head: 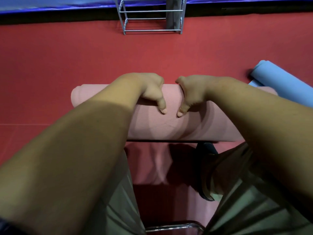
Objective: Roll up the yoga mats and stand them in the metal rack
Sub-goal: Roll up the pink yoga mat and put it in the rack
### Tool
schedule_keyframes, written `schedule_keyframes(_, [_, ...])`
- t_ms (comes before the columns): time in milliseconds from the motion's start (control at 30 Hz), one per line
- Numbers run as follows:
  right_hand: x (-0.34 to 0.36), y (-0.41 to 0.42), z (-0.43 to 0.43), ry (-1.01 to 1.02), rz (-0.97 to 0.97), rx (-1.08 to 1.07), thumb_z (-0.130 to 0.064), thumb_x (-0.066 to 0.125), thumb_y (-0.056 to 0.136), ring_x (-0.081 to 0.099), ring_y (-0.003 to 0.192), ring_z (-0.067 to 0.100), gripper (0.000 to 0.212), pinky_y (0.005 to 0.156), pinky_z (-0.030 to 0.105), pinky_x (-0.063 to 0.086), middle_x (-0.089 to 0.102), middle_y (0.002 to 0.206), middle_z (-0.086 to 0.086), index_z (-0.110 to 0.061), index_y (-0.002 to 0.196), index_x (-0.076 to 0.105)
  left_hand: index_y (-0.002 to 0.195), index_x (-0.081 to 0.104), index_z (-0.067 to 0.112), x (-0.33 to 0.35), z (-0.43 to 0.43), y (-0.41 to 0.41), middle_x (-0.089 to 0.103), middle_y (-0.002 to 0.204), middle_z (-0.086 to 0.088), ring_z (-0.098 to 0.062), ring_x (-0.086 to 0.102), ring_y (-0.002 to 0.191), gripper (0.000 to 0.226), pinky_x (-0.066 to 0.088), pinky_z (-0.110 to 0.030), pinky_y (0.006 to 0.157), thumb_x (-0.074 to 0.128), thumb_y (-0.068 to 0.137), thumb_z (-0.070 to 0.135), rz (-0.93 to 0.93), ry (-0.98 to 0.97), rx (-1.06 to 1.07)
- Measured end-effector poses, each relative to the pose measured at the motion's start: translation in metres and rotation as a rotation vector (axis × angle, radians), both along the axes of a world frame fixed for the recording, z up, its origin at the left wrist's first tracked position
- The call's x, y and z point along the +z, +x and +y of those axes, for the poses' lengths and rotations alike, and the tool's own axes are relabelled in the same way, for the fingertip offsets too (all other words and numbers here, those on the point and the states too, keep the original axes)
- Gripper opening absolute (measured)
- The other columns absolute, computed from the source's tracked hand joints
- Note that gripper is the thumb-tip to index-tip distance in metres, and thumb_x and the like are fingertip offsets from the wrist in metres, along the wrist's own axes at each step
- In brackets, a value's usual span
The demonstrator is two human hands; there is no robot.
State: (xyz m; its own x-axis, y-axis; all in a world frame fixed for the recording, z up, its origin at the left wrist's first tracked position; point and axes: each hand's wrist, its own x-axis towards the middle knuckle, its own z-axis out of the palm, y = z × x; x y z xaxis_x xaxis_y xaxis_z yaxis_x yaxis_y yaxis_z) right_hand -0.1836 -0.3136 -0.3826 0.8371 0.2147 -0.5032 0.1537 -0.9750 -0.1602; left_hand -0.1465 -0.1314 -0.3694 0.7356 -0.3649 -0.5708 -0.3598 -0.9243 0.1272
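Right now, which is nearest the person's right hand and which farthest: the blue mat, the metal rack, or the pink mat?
1. Pink mat: gripped by the right hand itself.
2. Blue mat: lying off to the right.
3. Metal rack: far ahead across the red floor.

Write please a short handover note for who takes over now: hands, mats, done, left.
Left hand and right hand both grip the pink ribbed foam mat roll near its middle.
Light blue rolled mat lies on the red floor at right.
Silver metal wire rack ahead holds one grey roll.
Done: pink mostly rolled; a loose pink tail shows below.
Left: finish it, stand pink and blue rolls in rack.
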Motion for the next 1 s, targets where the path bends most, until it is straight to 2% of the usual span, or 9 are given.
schedule_keyframes(167, [0.003,0.005,-0.004,0.003,0.015,-0.001,-0.062,0.099,0.046,0.071,0.092,0.027,0.085,0.087,0.038,0.06,0.076,0.101,0.004,-0.018,0.113,0.07,0.145,0.049,0.024,-0.003,-0.004,0.0,0.06,0.14,-0.003,-0.034,0.061,0.121,0.122,0.053,-0.049,0.105,0.094,0.043,0.073,-0.039,0.072,-0.021])
schedule_keyframes(267, [0.004,0.01,-0.014,0.059,0.075,-0.072,-0.072,0.094,0.037,0.073,0.085,0.021,0.082,0.085,0.038,0.062,0.078,0.09,-0.002,-0.021,0.099,0.073,0.155,0.037,0.024,-0.002,-0.002,-0.002,0.049,0.15,-0.006,-0.037,0.05,0.136,0.138,0.048,-0.055,0.11,0.096,0.041,0.075,-0.124,0.12,-0.077])
schedule_keyframes(367, [0.01,0.013,-0.021,0.129,0.087,-0.117,-0.07,0.095,0.044,0.072,0.088,0.021,0.079,0.088,0.037,0.061,0.077,0.095,-0.002,-0.021,0.101,0.072,0.153,0.036,0.023,-0.004,0.003,-0.005,0.048,0.148,-0.004,-0.034,0.047,0.135,0.136,0.045,-0.056,0.108,0.099,0.042,0.07,-0.234,0.132,-0.16])
schedule_keyframes(500, [0.015,0.015,-0.017,0.127,0.115,-0.102,-0.068,0.095,0.05,0.072,0.097,0.024,0.083,0.096,0.041,0.06,0.077,0.104,0.0,-0.02,0.113,0.07,0.135,0.048,0.021,-0.003,0.008,-0.003,0.057,0.139,-0.003,-0.033,0.054,0.127,0.113,0.047,-0.051,0.096,0.097,0.047,0.07,-0.318,0.069,-0.184])
schedule_keyframes(567, [0.018,0.012,-0.012,0.108,0.146,-0.102,-0.073,0.093,0.045,0.068,0.107,0.025,0.103,0.102,0.044,0.057,0.073,0.119,0.001,-0.022,0.128,0.062,0.126,0.051,0.023,-0.002,0.011,-0.001,0.061,0.134,-0.001,-0.033,0.058,0.122,0.104,0.047,-0.046,0.087,0.095,0.046,0.072,-0.317,0.055,-0.185])
schedule_keyframes(667, [0.019,0.012,0.001,0.032,0.123,-0.054,-0.084,0.086,0.028,0.059,0.128,0.029,0.147,0.111,0.046,0.05,0.057,0.144,0.003,-0.024,0.154,0.039,0.111,0.05,0.026,-0.002,0.014,0.002,0.065,0.125,0.0,-0.032,0.062,0.111,0.093,0.047,-0.04,0.078,0.093,0.045,0.074,-0.285,0.029,-0.144])
schedule_keyframes(700, [0.017,0.011,0.005,-0.013,0.091,-0.02,-0.085,0.086,0.027,0.058,0.131,0.032,0.152,0.11,0.048,0.05,0.053,0.146,0.005,-0.023,0.156,0.035,0.107,0.049,0.027,-0.002,0.015,0.003,0.066,0.122,0.0,-0.032,0.063,0.109,0.089,0.047,-0.039,0.076,0.093,0.045,0.074,-0.266,0.015,-0.118])
schedule_keyframes(867, [0.005,0.004,0.025,-0.21,-0.147,0.035,-0.071,0.089,0.051,0.061,0.122,0.038,0.11,0.089,0.048,0.048,0.055,0.136,0.005,-0.024,0.137,0.038,0.106,0.049,0.027,-0.003,0.022,0.011,0.067,0.121,-0.001,-0.033,0.064,0.108,0.088,0.049,-0.039,0.077,0.091,0.046,0.075,-0.258,0.017,-0.071])
schedule_keyframes(1000, [0.017,0.029,0.022,-0.238,-0.319,0.021,-0.061,0.084,0.048,0.059,0.118,0.035,0.096,0.082,0.046,0.041,0.056,0.131,0.002,-0.027,0.127,0.041,0.122,0.05,0.023,0.008,0.02,0.029,0.061,0.131,-0.003,-0.035,0.057,0.119,0.093,0.047,-0.045,0.085,0.09,0.055,0.074,-0.399,0.016,-0.061])
